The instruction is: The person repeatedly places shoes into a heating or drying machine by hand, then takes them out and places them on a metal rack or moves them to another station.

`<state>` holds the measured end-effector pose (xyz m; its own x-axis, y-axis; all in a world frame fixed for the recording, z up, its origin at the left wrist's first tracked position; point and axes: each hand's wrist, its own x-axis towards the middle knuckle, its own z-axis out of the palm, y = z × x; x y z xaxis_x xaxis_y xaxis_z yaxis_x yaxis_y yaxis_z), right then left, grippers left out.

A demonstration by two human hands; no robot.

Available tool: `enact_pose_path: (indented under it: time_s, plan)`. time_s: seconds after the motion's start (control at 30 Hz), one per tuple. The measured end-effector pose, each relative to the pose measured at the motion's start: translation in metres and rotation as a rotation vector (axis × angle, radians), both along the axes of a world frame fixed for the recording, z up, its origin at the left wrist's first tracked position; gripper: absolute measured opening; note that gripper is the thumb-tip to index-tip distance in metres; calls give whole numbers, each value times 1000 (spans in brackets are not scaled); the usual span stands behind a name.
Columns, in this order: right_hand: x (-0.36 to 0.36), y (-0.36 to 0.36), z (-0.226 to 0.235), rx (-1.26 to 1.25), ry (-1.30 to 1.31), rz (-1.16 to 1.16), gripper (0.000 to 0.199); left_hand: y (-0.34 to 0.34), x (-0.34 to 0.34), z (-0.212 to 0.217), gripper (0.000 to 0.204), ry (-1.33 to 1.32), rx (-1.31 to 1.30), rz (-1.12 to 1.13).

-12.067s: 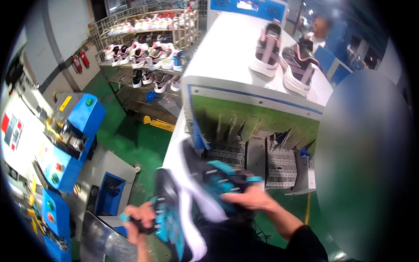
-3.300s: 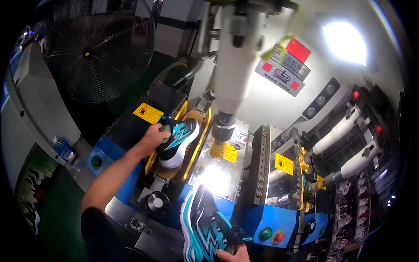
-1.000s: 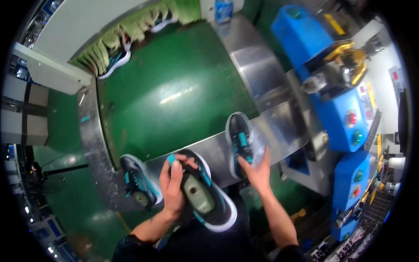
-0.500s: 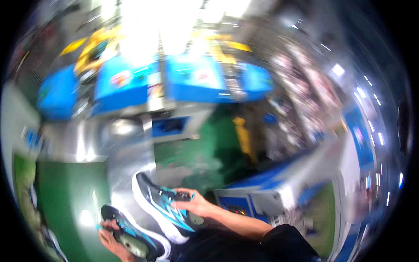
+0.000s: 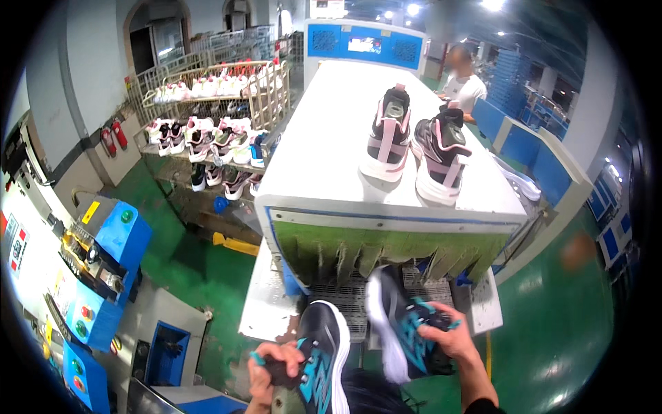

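In my left hand (image 5: 272, 372) is a black sneaker (image 5: 321, 338) with teal side trim and a white sole, gripped near its tongue and opening. My right hand (image 5: 447, 337) is closed on the tongue area of the matching sneaker (image 5: 414, 345), which is slightly blurred. Both toes point away from me, over the near end of a metal mesh conveyor (image 5: 348, 303). Hanging green strips (image 5: 393, 241) cover the mouth of the white tunnel machine (image 5: 310, 165) that the conveyor runs into.
A pair of black-and-pink sneakers (image 5: 388, 141) stands on top of the machine. To the left are a wheeled rack (image 5: 207, 103) of shoes and a blue-and-white machine (image 5: 117, 234) with buttons. A person (image 5: 465, 86) is at the far right, beside a blue-panelled partition (image 5: 520, 145).
My view has swung right, from the blue machines and metal surface to the tunnel machine. Both sneakers stay in my hands and now sit before the conveyor.
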<state>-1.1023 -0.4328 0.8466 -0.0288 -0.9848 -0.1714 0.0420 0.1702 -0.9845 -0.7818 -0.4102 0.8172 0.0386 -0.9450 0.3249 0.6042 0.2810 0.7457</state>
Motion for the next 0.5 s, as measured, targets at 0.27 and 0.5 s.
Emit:
enact_pose_path:
  time_s: [0.27,0.5]
  plan:
    - [-30,-55,-50,-19,798,-426,69,-128,-50,-12,25,-583,284,-263]
    - [-37,-44,0,-878,635,-632,43,-144,-94,14,36,-1034,57,9]
